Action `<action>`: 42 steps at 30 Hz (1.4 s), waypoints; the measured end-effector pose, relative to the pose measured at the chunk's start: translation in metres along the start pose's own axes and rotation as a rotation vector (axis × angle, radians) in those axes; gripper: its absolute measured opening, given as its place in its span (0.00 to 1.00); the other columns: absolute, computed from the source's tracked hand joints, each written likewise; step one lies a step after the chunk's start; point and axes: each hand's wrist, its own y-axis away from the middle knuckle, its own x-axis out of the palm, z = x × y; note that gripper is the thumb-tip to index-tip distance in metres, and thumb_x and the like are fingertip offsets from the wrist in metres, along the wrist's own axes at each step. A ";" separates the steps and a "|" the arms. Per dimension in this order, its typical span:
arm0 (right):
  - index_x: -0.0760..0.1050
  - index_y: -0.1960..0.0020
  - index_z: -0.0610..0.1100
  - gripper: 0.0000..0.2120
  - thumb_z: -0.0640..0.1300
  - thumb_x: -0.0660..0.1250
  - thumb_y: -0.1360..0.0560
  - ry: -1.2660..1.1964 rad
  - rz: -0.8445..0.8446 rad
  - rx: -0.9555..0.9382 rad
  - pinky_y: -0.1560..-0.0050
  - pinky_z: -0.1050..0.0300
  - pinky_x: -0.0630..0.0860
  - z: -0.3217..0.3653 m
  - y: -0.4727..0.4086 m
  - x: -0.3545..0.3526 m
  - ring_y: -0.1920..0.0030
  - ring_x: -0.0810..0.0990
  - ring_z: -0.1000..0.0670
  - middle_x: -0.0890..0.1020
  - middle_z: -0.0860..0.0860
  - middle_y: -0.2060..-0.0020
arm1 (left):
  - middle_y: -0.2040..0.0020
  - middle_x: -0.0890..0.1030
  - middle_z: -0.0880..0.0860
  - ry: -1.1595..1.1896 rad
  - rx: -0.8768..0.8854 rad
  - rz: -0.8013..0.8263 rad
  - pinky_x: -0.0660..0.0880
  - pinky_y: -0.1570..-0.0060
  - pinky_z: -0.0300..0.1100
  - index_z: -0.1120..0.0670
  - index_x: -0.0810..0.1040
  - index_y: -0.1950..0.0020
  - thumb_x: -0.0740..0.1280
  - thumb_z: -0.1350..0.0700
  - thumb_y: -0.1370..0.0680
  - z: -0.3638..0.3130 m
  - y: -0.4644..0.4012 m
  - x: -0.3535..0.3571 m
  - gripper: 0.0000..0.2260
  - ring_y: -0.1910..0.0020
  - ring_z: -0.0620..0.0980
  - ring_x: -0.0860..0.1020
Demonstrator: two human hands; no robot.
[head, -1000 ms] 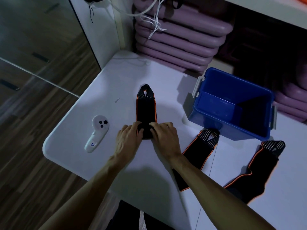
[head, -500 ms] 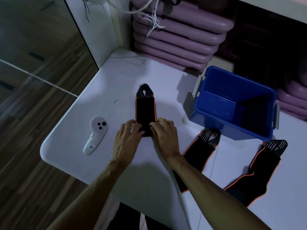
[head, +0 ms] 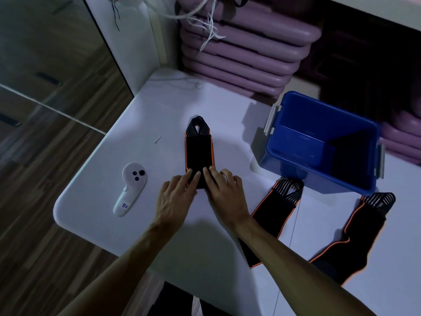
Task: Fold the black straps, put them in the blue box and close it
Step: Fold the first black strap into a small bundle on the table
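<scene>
A folded black strap with orange edges (head: 199, 151) lies flat in the middle of the white table (head: 159, 106). My left hand (head: 176, 197) and my right hand (head: 224, 193) rest side by side on its near end, fingers flat and pressing on the fabric. Two more black straps lie unfolded to the right: one (head: 276, 215) just in front of the blue box, partly under my right forearm, the other (head: 362, 229) further right. The blue box (head: 323, 142) stands open at the right with nothing visible inside. No lid is in view.
A white handheld controller (head: 129, 190) lies left of my hands, and a small white screw (head: 157, 139) sits beyond it. Stacked purple plastic trays (head: 239, 51) and dangling white cords (head: 205, 21) stand behind the table. The table's rounded left edge drops to a wooden floor.
Both hands have slid forward along the folded strap, fingers now flattened on its near end. The strap looks a little shorter and neater. The other straps and box have not moved.
</scene>
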 end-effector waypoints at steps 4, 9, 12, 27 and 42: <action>0.68 0.27 0.40 0.26 0.38 0.68 0.24 0.041 0.014 -0.028 0.44 0.45 0.71 -0.004 -0.006 -0.001 0.33 0.72 0.40 0.75 0.43 0.31 | 0.34 0.76 0.58 -0.013 -0.022 0.025 0.75 0.49 0.49 0.57 0.73 0.32 0.76 0.59 0.30 0.002 -0.009 0.003 0.27 0.39 0.59 0.76; 0.63 0.24 0.39 0.29 0.38 0.67 0.23 -0.020 0.098 0.021 0.33 0.37 0.68 -0.001 -0.013 -0.002 0.23 0.60 0.40 0.66 0.42 0.25 | 0.27 0.68 0.58 0.012 -0.057 0.061 0.69 0.35 0.53 0.60 0.66 0.28 0.73 0.63 0.28 -0.005 -0.013 0.007 0.31 0.29 0.59 0.67; 0.55 0.21 0.40 0.32 0.45 0.64 0.20 -0.104 0.169 0.065 0.28 0.36 0.60 0.001 -0.015 -0.001 0.21 0.52 0.42 0.58 0.44 0.21 | 0.25 0.62 0.58 0.045 -0.082 0.091 0.65 0.31 0.54 0.60 0.59 0.25 0.69 0.63 0.25 -0.009 -0.014 0.010 0.32 0.26 0.57 0.61; 0.72 0.31 0.38 0.24 0.40 0.72 0.26 -0.034 0.034 0.018 0.43 0.45 0.72 -0.003 -0.031 -0.005 0.38 0.75 0.41 0.79 0.43 0.39 | 0.42 0.81 0.62 0.023 0.058 0.049 0.78 0.48 0.50 0.64 0.77 0.39 0.73 0.63 0.32 0.008 -0.039 -0.004 0.22 0.46 0.60 0.80; 0.69 0.33 0.47 0.15 0.47 0.59 0.19 -0.359 0.079 0.262 0.46 0.45 0.71 0.001 -0.050 -0.029 0.43 0.71 0.42 0.79 0.45 0.43 | 0.45 0.75 0.58 0.500 -0.352 0.093 0.74 0.55 0.50 0.56 0.68 0.33 0.66 0.51 0.23 0.010 -0.051 -0.019 0.21 0.51 0.59 0.76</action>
